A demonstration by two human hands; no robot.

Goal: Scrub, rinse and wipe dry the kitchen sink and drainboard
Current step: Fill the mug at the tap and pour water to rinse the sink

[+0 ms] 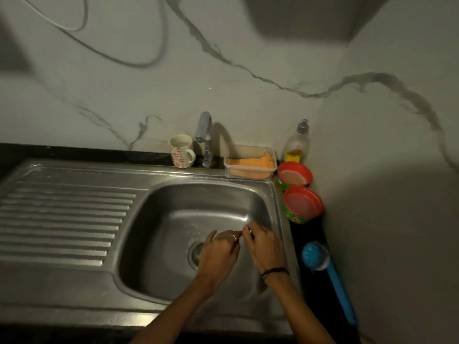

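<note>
The steel sink basin [173,219] lies at the centre, with its drain [195,253] partly behind my left hand. To its left runs the ribbed drainboard [62,214]. Both hands are low inside the basin, fingertips nearly touching. My left hand [218,252] has loosely bent fingers, thumb out to the left, and wears a ring. My right hand [264,247] points up-left, with a dark band on its wrist. I see nothing in either hand. No water runs from the tap [205,135] behind the basin.
A flowered mug [181,151] stands left of the tap. A clear tub with an orange cloth [250,163], a dish-soap bottle [298,142] and two red-rimmed tubs [303,204] sit at the right corner. A blue long-handled brush [330,276] lies on the dark counter by the wall.
</note>
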